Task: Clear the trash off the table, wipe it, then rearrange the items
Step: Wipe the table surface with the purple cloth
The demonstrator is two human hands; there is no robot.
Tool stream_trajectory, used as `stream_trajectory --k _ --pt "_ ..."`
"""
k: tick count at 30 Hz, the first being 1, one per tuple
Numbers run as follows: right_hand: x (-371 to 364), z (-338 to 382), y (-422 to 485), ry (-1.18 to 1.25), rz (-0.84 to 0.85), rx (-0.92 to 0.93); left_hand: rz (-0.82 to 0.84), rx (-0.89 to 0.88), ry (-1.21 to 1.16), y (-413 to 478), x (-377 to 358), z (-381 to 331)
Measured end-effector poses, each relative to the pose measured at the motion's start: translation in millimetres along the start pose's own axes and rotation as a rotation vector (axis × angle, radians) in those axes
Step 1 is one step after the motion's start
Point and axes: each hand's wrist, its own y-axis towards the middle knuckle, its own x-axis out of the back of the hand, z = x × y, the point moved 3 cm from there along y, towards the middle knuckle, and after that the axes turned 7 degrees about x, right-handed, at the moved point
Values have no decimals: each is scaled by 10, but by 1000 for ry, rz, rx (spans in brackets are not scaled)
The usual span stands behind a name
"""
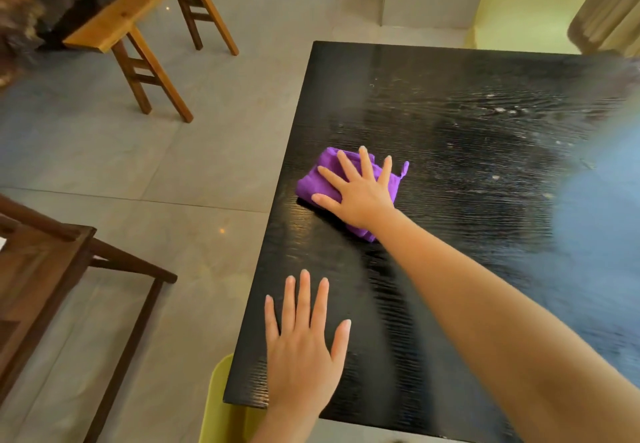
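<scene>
A black wood-grain table (467, 123) fills the right of the view. A folded purple cloth (327, 174) lies near the table's left edge. My right hand (360, 189) presses flat on the cloth with fingers spread, the arm reaching in from the lower right. My left hand (304, 345) rests flat and empty on the table near its front left corner, fingers apart. Pale smears and specks show on the tabletop to the right of the cloth.
A light wooden bench (138, 12) stands on the tiled floor at the upper left. A dark wooden chair (52, 276) is at the left edge. A yellow-green seat (218, 404) sits under the table's front corner. A curtain (609, 12) hangs at the upper right.
</scene>
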Motion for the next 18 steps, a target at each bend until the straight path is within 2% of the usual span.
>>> stream_trajectory --k 3,7,18 --pt "-85 21 54 56 17 -30 -7 -3 -3 14 -13 -2" --pt "-121 119 17 78 -44 -22 -26 -11 6 17 -37 -2" --pt "-124 187 -753 136 -58 186 -48 -15 67 7 -23 -4"
